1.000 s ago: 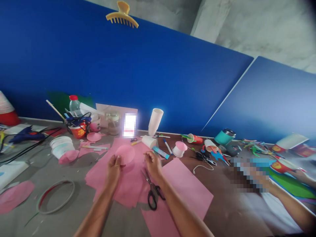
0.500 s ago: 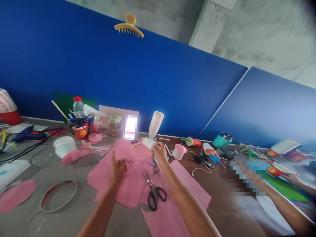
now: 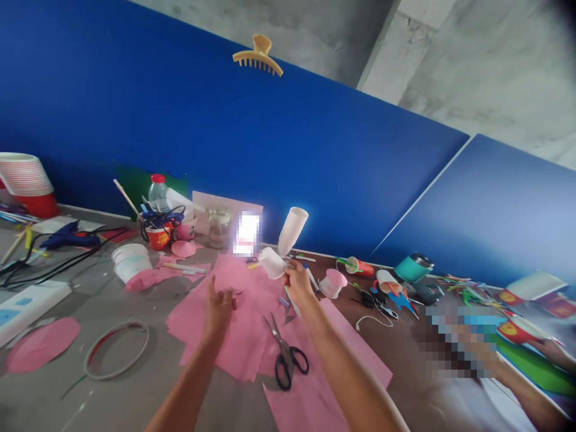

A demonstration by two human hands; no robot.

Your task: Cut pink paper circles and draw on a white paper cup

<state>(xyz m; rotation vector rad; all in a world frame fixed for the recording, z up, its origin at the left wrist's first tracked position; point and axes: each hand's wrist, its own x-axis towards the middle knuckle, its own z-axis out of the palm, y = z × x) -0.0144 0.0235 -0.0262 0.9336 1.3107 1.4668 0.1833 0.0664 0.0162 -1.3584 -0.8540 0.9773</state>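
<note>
Nearest the camera, black-handled scissors [image 3: 284, 351] lie open on the pink paper sheets [image 3: 234, 336], just below and between the two wrists. The left hand [image 3: 219, 307] hovers over those sheets, fingers loosely curled and spread, gripping nothing as far as the view lets me tell. A pink paper circle [image 3: 232, 277] rests on the sheets just beyond its fingertips.

Up and to the right, the right hand [image 3: 297, 282] is closed around the base of a small white paper cup [image 3: 272, 263], which tips on its side with the mouth turned left; its inside is too blurred to read. Just right of that hand sits a white cup with a pink paper top [image 3: 333, 282], and a blue-capped marker [image 3: 310, 276] lies between them.

Beyond the right hand, a tall stack of white cups [image 3: 291, 231] leans against the blue board [image 3: 225, 138]. Left of it stand a clear glass jar [image 3: 219, 228] and a red cup [image 3: 158, 235] crammed with pens and tools, a water bottle with a red cap [image 3: 158, 191] behind it. Far left of the left hand, a white tub [image 3: 131, 262] sits on the grey table [image 3: 135, 396] with a wire ring [image 3: 117, 350] nearer. Far right, a teal tumbler [image 3: 413, 267] lies tipped near another person's arm [image 3: 535, 393]. A yellow hair claw [image 3: 258, 56] perches on the board's top edge.
</note>
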